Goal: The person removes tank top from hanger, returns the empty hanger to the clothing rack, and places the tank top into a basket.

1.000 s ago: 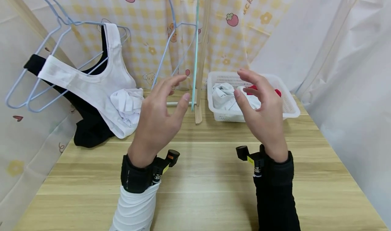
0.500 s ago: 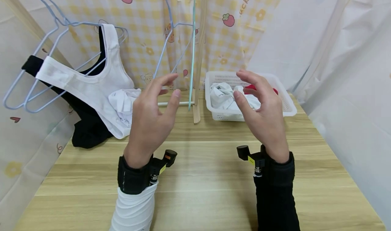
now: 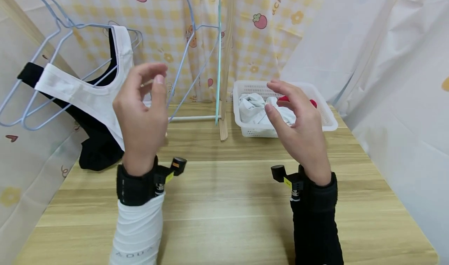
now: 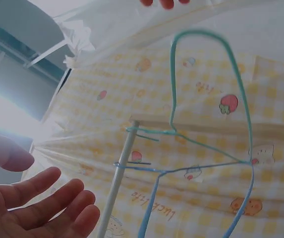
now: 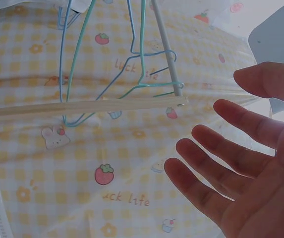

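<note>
My left hand (image 3: 142, 117) is raised in front of the white tank top (image 3: 117, 97), fingers loosely bent and nothing between them. The white top hangs on a blue hanger (image 3: 29, 105), with a black garment (image 3: 99, 150) behind it. To the right, my right hand (image 3: 301, 128) hovers before the white basket (image 3: 324, 105), fingers relaxed and holding nothing. Inside the basket lie pale cloth (image 3: 252, 109) and something red (image 3: 313, 103). Both palms look empty in the wrist views. Between the hands hang a green hanger (image 4: 173, 79) and a bare blue hanger (image 4: 154, 198).
A wooden post (image 3: 223, 128) with a foot stands on the wooden table (image 3: 224, 202). At the top, a rail (image 5: 164, 44) carries the hangers. Patterned curtain (image 3: 261, 54) closes the back, and pale sheets (image 3: 403, 101) hang at the sides.
My left hand has moved left and up, away from the bare hangers and in front of the white top. The right hand stays nearly in place. The view has shifted slightly.
</note>
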Demonstrator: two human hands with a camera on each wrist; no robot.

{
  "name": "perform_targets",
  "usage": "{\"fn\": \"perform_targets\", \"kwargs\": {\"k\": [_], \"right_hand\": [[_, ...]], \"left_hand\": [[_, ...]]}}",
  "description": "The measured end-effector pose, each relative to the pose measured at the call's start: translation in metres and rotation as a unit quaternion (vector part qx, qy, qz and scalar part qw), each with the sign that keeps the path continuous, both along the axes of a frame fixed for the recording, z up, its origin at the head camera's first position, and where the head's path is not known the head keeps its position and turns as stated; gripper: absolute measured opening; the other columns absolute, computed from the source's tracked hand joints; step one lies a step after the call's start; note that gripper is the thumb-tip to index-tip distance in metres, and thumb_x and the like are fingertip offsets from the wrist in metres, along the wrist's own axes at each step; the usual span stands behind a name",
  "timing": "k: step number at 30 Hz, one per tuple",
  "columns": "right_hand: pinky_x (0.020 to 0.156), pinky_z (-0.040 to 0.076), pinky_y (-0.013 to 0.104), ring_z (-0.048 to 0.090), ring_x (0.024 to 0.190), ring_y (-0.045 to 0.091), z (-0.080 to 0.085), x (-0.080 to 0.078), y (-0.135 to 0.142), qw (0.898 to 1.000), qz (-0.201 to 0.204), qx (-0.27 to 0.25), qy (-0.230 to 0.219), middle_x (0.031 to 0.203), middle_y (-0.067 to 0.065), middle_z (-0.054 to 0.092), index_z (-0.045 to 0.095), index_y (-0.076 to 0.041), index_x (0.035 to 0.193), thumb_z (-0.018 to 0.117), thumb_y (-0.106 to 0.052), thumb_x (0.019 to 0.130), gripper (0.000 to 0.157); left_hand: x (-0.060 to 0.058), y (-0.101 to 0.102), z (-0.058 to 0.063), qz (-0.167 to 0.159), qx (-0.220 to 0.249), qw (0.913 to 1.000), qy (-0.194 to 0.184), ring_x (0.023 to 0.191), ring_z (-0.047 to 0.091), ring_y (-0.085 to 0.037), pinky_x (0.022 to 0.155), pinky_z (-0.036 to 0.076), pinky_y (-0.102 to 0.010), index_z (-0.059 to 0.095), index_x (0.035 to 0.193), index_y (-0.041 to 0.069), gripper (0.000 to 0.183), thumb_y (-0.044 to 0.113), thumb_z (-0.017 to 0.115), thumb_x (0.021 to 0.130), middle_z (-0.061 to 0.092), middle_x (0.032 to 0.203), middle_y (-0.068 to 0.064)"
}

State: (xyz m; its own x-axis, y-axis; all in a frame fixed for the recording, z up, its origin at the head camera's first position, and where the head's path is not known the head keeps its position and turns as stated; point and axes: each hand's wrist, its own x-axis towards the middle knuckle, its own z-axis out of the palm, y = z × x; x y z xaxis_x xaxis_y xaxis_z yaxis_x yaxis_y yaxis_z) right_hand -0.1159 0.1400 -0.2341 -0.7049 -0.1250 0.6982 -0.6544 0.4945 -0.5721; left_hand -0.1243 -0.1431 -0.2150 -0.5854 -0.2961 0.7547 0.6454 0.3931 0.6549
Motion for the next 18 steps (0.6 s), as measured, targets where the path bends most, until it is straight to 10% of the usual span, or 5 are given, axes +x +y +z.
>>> {"fn": "perform_targets", "kwargs": {"k": [9,18], "right_hand": [[0.11,0.051,0.024,0.06,0.137,0.016,-0.003,-0.003,0.0,1.0,-0.001,0.019,-0.012,0.148,0.006,0.066,0.065,-0.004,0.146,0.07,-0.006,0.102,0.044],[0.109,0.05,0.022,0.059,0.139,0.017,-0.004,-0.004,0.001,0.999,-0.006,0.034,-0.021,0.151,0.005,0.065,0.064,-0.005,0.147,0.071,-0.009,0.103,0.045]], "left_hand": [[-0.035,-0.045,0.037,0.107,-0.079,0.9893,-0.059,0.114,0.065,-0.01,0.096,0.05,-0.017,0.074,0.128,0.002,0.029,0.012,0.055,0.108,0.076,0.126,-0.008],[-0.051,-0.077,0.065,0.241,-0.198,0.9274,-0.207,0.142,0.051,-0.032,0.117,0.042,-0.046,0.056,0.152,0.001,0.05,0.027,0.044,0.112,0.058,0.154,-0.019]]}}
